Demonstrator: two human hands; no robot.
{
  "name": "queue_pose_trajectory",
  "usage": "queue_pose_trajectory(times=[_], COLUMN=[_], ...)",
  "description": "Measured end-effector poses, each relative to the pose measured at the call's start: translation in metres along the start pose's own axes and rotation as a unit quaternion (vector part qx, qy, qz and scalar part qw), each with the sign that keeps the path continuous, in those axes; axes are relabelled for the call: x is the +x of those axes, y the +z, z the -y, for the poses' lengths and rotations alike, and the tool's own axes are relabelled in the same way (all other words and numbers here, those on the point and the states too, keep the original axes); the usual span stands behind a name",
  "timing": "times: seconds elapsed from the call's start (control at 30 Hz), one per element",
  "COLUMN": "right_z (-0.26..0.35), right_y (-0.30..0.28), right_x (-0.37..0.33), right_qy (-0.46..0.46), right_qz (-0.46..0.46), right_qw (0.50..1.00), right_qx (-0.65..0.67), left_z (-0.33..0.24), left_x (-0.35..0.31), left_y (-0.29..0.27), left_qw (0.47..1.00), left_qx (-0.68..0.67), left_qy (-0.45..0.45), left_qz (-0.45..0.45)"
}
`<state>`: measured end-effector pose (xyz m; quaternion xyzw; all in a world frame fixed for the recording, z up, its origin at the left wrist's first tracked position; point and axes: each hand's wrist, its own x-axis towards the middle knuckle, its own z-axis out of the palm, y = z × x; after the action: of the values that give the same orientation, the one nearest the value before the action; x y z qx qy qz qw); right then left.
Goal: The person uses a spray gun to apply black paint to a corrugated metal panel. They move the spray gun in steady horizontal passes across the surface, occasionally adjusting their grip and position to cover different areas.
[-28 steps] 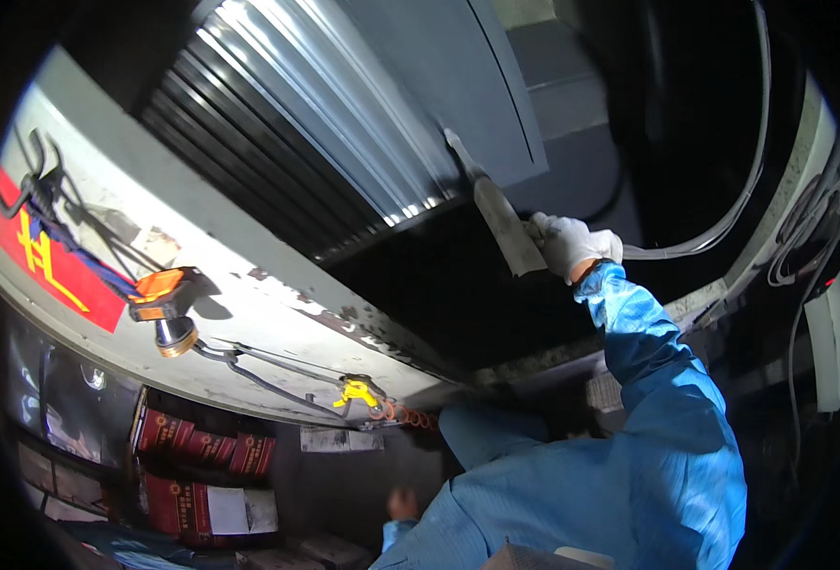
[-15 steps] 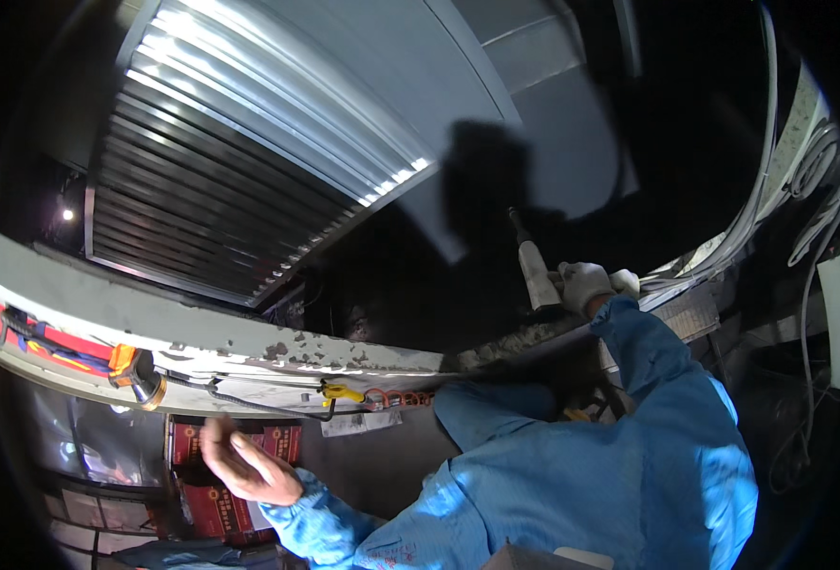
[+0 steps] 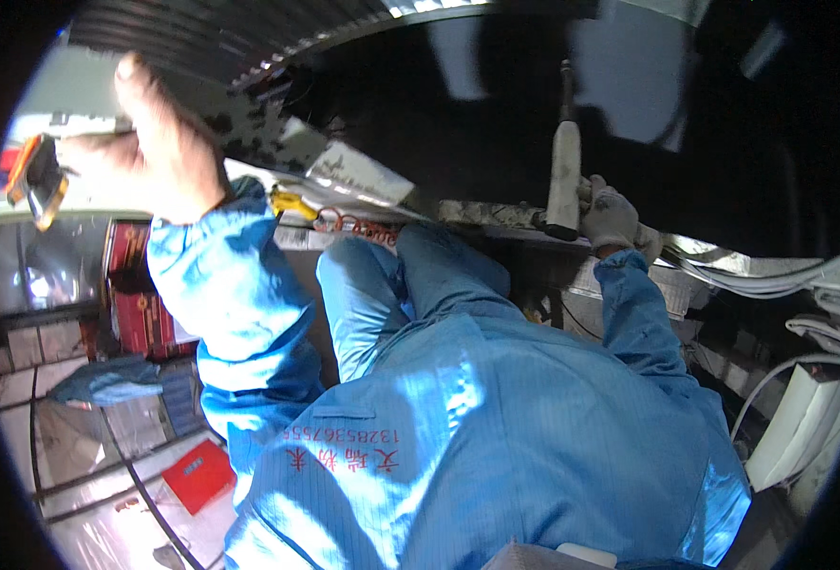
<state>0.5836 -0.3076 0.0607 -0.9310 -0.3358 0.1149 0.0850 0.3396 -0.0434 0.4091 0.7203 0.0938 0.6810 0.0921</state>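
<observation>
Tool [image 3: 564,157]: long pale, off-white cylindrical handle, dark at its lower end, with a thin dark shaft running up from the top into shadow; the tip is lost in the dark recess, so its kind cannot be told for sure. It stands nearly upright, upper right of centre, against the black underside of the overhead structure. Right hand [image 3: 613,217], in a light work glove, is closed around the bottom of the handle, fingers wrapped from the right side; the blue sleeve [image 3: 633,313] rises to it from below. Left hand [image 3: 159,152], bare, is raised at upper left, well apart from the tool; fingers loosely curled, blurred, and whether it grips anything cannot be told. Just left of that hand sits an orange-edged object [image 3: 35,179] on the pale ledge [image 3: 363,171]. Between the hands, along the ledge, a yellow piece [image 3: 292,201] and orange-red coiled wire [image 3: 358,226]. White cables [image 3: 771,280] run at right.
</observation>
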Motion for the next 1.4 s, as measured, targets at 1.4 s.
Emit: queue_pose_trajectory(times=[1.4], right_z=[0.001], right_y=[0.015], right_x=[0.014], right_qy=[0.039], right_qz=[0.042], right_qw=[0.998], right_qx=[-0.030], left_z=[-0.017], left_x=[-0.023], left_y=[-0.001], left_qw=[0.977], left_qx=[-0.075], left_qy=[-0.199], left_qz=[0.006])
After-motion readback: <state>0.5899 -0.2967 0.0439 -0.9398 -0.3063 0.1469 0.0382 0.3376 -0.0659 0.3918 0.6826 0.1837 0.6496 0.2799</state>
